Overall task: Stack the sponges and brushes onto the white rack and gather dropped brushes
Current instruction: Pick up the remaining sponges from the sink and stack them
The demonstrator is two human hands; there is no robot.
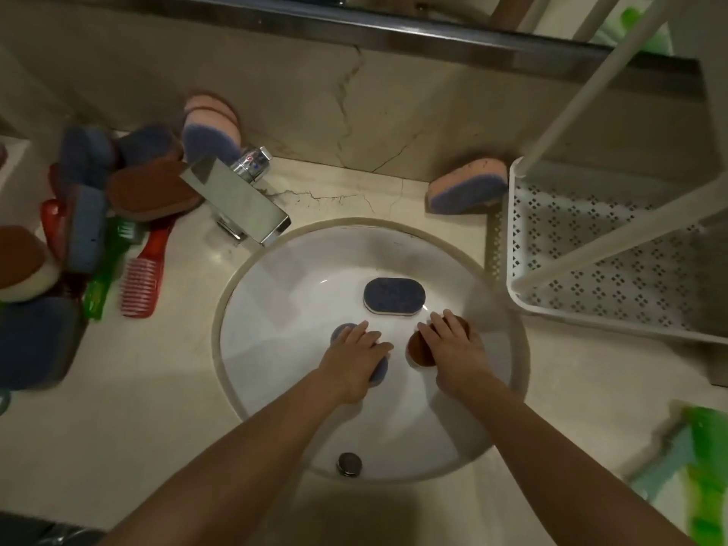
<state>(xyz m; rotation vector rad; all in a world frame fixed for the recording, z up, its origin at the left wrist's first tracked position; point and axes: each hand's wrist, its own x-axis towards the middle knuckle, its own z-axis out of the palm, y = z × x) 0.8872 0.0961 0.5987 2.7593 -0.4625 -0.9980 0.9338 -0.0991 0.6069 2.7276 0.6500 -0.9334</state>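
Three sponges lie in the white sink [275, 293]. My left hand [354, 358] lies over a blue sponge [339, 333], fingers curled round it. My right hand [453, 348] covers a brown sponge [418, 350] and grips it the same way. A second blue sponge [394, 295] sits free just beyond both hands. The white rack [512, 301] stands right of the sink with its perforated bottom shelf bare. A pink and purple sponge [467, 187] leans beside the rack at the wall.
A pile of blue and brown sponges [149, 191], a red comb [142, 281] and a green brush [102, 277] lies left of the chrome faucet [236, 199]. Another pink and purple sponge [210, 128] leans on the wall. Something green [705, 466] shows at the lower right.
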